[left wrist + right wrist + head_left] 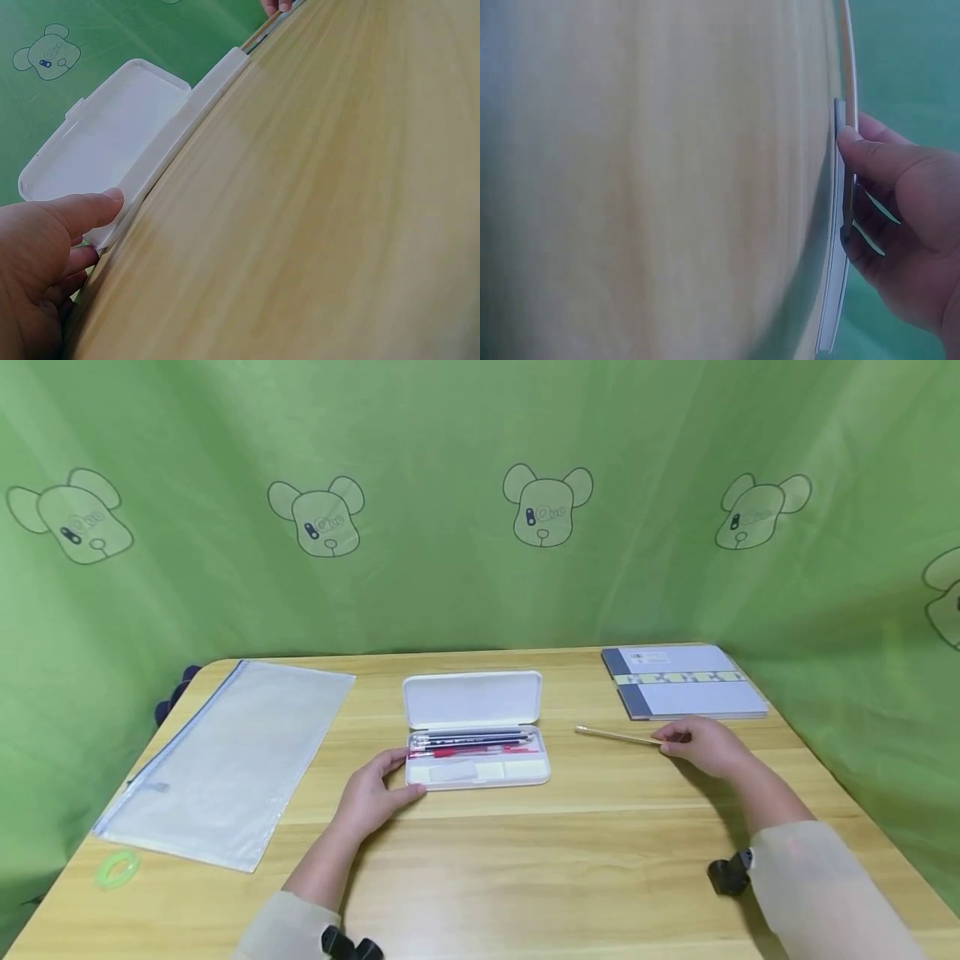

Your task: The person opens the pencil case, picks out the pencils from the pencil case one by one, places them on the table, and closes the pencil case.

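A white pencil case (pixel 477 781) lies open in the middle of the table, its lid (pixel 474 700) tilted back. Dark blue pencils (pixel 476 740), a red pen (pixel 457 751) and a whitish block (pixel 453 772) are inside. My left hand (pixel 375 795) holds the case by its left end, the thumb at the front corner, as the left wrist view also shows. To the right of the case, my right hand (pixel 707 747) pinches a gold-coloured pencil (pixel 617 735) near one end. Its other end points left toward the case. In the right wrist view, the thumb presses the pencil (pixel 850 79) against the fingers.
A notebook (pixel 693 697) with a patterned band lies at the back right, just beyond my right hand. On the left are a clear zip pouch (pixel 232 768) and a green ring (pixel 117 869). Green curtain (pixel 450 568) hangs behind the wooden table (pixel 540 877).
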